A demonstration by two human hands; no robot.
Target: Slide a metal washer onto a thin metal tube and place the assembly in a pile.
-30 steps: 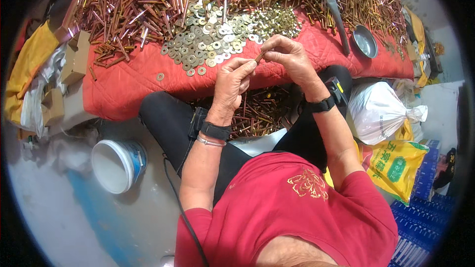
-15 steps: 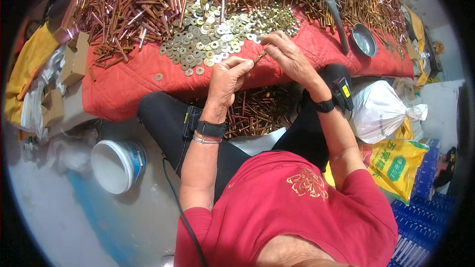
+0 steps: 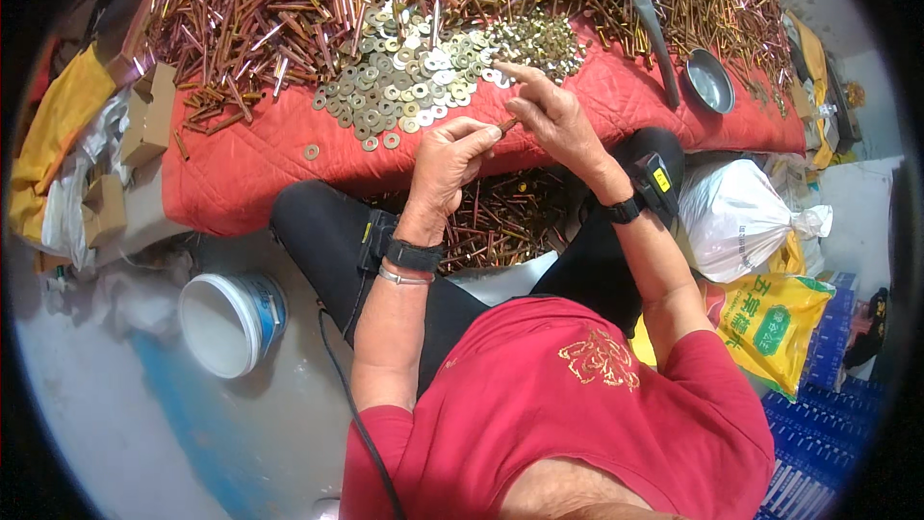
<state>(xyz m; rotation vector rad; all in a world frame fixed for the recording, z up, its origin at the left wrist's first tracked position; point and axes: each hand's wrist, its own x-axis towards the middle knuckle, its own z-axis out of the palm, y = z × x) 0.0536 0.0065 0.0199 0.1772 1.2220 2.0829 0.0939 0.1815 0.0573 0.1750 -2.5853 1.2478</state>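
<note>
My left hand (image 3: 450, 162) is closed, pinching a short brownish metal bolt (image 3: 508, 124) between thumb and index finger. At the bolt's far end my right hand (image 3: 558, 120) has its thumb and curled fingers against it, with the index finger stretched out to the left. The fingertips partly hide that end. Just beyond both hands, a heap of flat metal washers (image 3: 390, 87) lies on a red quilted cloth (image 3: 241, 178). A pile of small nuts (image 3: 534, 43) adjoins the washers on the right.
Many coppery metal rods (image 3: 289, 14) cover the back of the cloth; more rods (image 3: 496, 231) lie below, between my knees. A dark-handled tool (image 3: 654, 43) and a round metal bowl (image 3: 709, 82) rest at right. A white bucket (image 3: 217, 323) stands left; a white bag (image 3: 736, 217) sits right.
My right hand has shifted slightly down, and its index finger now points out straighter. My left hand has moved slightly right and down, still holding the bolt.
</note>
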